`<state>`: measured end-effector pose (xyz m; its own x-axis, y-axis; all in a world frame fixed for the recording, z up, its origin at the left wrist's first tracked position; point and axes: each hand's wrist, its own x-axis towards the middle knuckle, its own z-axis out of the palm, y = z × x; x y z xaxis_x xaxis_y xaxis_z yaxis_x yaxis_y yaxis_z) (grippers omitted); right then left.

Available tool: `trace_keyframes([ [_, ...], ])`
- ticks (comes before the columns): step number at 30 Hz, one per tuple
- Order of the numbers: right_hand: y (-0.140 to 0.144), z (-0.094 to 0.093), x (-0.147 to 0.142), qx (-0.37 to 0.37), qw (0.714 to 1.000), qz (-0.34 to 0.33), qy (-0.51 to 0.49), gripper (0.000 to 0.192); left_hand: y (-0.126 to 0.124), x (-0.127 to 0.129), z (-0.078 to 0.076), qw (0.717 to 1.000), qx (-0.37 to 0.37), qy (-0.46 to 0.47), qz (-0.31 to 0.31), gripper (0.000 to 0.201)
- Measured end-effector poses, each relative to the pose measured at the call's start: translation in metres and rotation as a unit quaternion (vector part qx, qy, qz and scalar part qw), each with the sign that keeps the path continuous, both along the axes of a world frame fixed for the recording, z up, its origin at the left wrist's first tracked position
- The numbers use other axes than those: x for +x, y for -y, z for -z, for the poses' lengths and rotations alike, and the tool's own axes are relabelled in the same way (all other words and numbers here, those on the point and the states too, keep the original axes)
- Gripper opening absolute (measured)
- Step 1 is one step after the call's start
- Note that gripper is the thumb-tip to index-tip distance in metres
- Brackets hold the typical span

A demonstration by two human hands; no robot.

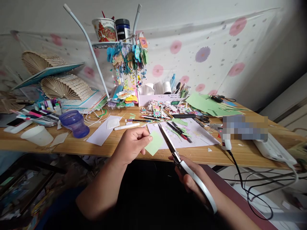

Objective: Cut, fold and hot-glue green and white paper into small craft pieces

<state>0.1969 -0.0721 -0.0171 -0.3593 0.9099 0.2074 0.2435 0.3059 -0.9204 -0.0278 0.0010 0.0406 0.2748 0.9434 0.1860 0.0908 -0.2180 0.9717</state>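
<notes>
Scissors [182,163] at green paper [154,143] edge, table [105,147] beyond

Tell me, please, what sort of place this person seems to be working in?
Probably a home craft desk. The left hand holds a light green paper square, the right hand grey-handled scissors, and the wooden table carries coloured marker pens and green paper sheets.

Head cam, close, looks down at desk [100,147].
</notes>
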Motion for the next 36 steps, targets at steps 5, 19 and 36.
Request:
trace_keyframes([
  [5, 0.003, -0.006, 0.003, -0.016, 0.998, -0.053, -0.011, 0.062, -0.001, -0.001, -0.002, 0.997, -0.04, -0.008, 0.065, 0.023],
  [19, 0.003, -0.018, 0.002, 0.025, 0.996, -0.057, 0.057, 0.067, -0.01, 0.002, -0.022, 0.986, -0.068, -0.067, 0.134, 0.014],
  [36, 0.001, -0.021, 0.003, -0.03, 0.994, -0.058, 0.092, 0.07, -0.021, -0.003, -0.02, 0.985, -0.021, -0.121, 0.119, 0.014],
])
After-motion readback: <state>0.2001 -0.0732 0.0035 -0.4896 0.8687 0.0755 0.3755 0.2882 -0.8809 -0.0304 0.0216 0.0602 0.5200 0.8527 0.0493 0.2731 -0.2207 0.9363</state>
